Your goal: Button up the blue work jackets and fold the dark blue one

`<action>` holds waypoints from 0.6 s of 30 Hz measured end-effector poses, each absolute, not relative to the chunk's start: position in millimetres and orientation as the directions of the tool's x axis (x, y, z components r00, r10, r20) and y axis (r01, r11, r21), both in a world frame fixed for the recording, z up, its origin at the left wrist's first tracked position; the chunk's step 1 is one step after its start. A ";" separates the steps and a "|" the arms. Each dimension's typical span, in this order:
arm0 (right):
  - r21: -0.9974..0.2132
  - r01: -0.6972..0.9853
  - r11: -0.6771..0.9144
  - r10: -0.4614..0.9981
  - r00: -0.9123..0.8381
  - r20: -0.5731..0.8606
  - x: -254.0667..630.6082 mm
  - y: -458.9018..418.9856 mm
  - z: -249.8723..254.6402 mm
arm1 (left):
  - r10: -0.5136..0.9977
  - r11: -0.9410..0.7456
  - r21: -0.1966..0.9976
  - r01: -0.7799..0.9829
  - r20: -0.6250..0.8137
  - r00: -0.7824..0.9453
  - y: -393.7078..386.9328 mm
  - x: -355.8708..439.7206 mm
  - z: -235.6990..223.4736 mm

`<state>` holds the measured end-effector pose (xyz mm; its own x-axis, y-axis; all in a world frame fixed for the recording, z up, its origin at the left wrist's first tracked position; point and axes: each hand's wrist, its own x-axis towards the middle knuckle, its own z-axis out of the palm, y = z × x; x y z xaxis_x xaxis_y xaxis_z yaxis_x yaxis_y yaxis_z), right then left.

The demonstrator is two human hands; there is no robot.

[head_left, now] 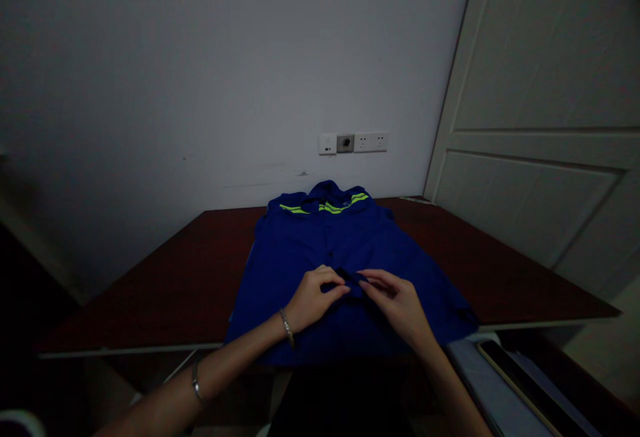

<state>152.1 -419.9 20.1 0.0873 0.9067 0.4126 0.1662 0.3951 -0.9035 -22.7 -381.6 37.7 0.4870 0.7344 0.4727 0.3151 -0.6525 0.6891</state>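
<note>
A blue work jacket (300, 244) with yellow-green stripes across its chest lies spread on a dark red table, collar toward the wall. At the middle of its front opening, my left hand (320, 294) pinches the cloth between thumb and fingers. Facing it from the other side, my right hand (397, 300) grips the same raised bit of the front edge. The fingertips are close together, and whether a button lies between them is too dark to tell. The jacket's lower hem hangs over the near table edge.
The table (165, 290) stands against a white wall with sockets (371, 142) above it. A pale panelled door (540, 124) rises at the right. Below the table's right front, flat dark and pale objects (520, 384) lie close to my right forearm.
</note>
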 end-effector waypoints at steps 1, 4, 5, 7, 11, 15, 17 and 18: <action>-0.902 0.169 0.396 0.907 0.084 0.414 152.1 -420.1 20.2 | 0.732 -0.655 0.686 0.317 0.472 0.491 -381.0 -22.9 37.7; -0.903 0.173 0.392 0.909 0.081 0.410 150.6 -420.5 21.3 | 0.729 -0.663 0.670 0.335 0.474 0.494 -379.7 -23.8 38.5; -0.904 0.176 0.389 0.910 0.082 0.407 149.6 -420.6 21.9 | 0.726 -0.667 0.661 0.343 0.475 0.497 -379.4 -24.3 39.0; -0.904 0.187 0.383 0.911 0.086 0.404 147.2 -420.8 23.2 | 0.720 -0.678 0.639 0.363 0.474 0.507 -379.6 -25.4 40.2; -0.899 0.212 0.383 0.910 0.080 0.407 142.5 -421.6 25.0 | 0.711 -0.697 0.583 0.418 0.486 0.508 -382.8 -27.4 42.9; -0.891 0.211 0.401 0.907 0.042 0.418 141.8 -423.5 26.5 | 0.715 -0.698 0.545 0.464 0.496 0.493 -386.7 -28.0 45.4; -0.881 0.211 0.424 0.900 0.009 0.435 143.4 -424.3 27.7 | 0.718 -0.696 0.539 0.475 0.493 0.491 -387.4 -28.1 46.4; -0.875 0.209 0.437 0.895 -0.005 0.446 144.6 -424.5 28.3 | 0.720 -0.694 0.538 0.479 0.491 0.491 -387.5 -28.2 46.8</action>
<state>144.6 -424.5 28.3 -0.0052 0.8950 0.4460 0.2092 0.4371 -0.8747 -28.2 -387.5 46.8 0.4908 0.7198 0.4910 0.4795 -0.6936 0.5375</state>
